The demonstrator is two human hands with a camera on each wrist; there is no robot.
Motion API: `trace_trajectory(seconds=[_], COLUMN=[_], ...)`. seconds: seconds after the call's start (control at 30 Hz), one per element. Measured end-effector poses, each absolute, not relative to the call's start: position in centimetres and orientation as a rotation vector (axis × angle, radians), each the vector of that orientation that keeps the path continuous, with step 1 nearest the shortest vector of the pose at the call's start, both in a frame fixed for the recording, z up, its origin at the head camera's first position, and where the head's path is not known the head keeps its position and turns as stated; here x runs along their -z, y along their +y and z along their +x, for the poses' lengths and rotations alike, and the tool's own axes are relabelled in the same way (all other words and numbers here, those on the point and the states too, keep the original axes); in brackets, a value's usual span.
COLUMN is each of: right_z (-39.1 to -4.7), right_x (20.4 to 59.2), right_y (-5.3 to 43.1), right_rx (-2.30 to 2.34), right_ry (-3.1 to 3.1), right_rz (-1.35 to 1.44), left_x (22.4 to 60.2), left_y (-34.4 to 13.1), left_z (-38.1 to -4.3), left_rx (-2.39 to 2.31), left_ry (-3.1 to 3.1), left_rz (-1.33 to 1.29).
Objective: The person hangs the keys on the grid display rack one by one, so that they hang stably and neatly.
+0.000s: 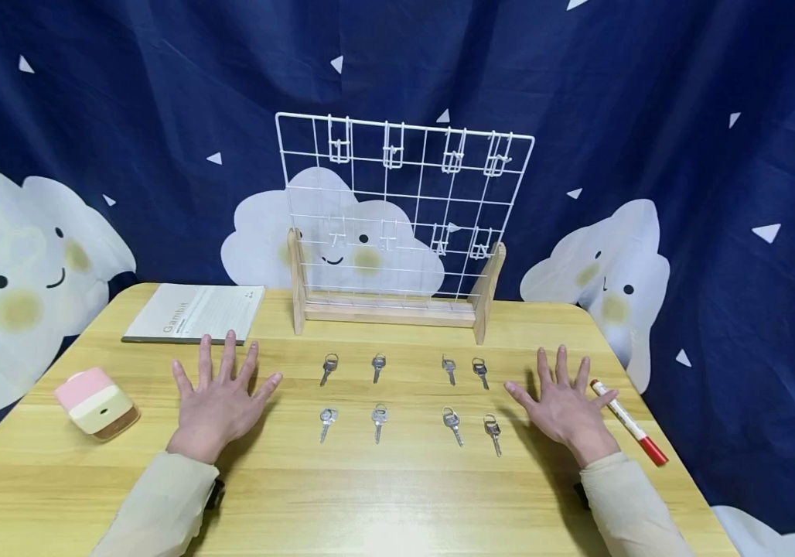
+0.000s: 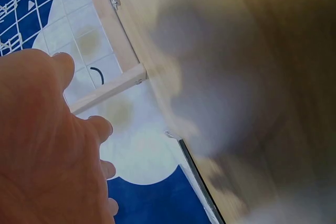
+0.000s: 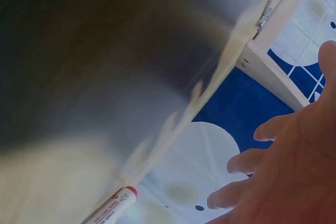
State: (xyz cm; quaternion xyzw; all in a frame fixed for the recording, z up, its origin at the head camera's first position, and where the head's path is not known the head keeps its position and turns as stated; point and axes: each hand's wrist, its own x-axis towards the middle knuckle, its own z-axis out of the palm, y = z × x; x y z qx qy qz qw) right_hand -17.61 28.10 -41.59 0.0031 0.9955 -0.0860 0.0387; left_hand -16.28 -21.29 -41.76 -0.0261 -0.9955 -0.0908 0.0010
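Observation:
My left hand (image 1: 220,406) is spread with straight fingers over the left of the table, its fingertips near the notebook's lower edge. On the other side my right hand (image 1: 568,410) is spread too, its little finger beside a marker (image 1: 629,423) with a red cap. Neither hand holds anything. Between them several small metal keys, among them one at the upper left (image 1: 329,369) and one at the lower right (image 1: 492,435), lie in two rows, each with a ring. Behind the keys stands a white wire grid rack (image 1: 404,197) on a wooden base (image 1: 390,312), with several white hooks hung on it.
A notebook (image 1: 196,311) lies at the table's back left. Left of my left hand is a pink, cream and brown object (image 1: 98,404) shaped like an ice-cream bar. A dark blue curtain (image 1: 397,46) with clouds hangs behind the wooden table (image 1: 370,503).

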Motion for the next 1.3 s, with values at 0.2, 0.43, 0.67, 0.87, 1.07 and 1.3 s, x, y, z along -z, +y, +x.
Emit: trace_trajectory(seconds=[0.2, 0.43, 0.67, 0.87, 1.07, 1.3], right_z=[-17.5, -17.7, -19.3, -21.5, -23.8, -25.6], right_x=[42.0, 41.7, 40.1, 39.3, 39.0, 38.7], right_y=[28.3, 28.0, 25.6, 22.5, 19.2, 15.6], right_rx=[0.285, 0.287, 0.544, 0.676, 0.809, 0.860], right_ry=[3.043, 3.148, 3.126, 3.070, 2.941, 2.822], right_rz=[0.014, -0.112, -0.481, -0.688, -0.786, -0.799], left_x=[42.1, 42.2, 40.2, 38.8, 37.4, 36.1], left_y=[-21.3, -21.4, -21.3, -20.2, -19.4, -18.8], left_z=[-16.2, -16.9, -19.7, -22.2, -24.5, -26.9], left_rx=[0.275, 0.429, 1.197, 1.575, 1.735, 1.736], left_ry=[-3.123, -3.054, -2.625, -2.314, -2.076, -2.008], left_rz=[-0.093, -0.160, -0.115, -0.066, -0.080, -0.070])
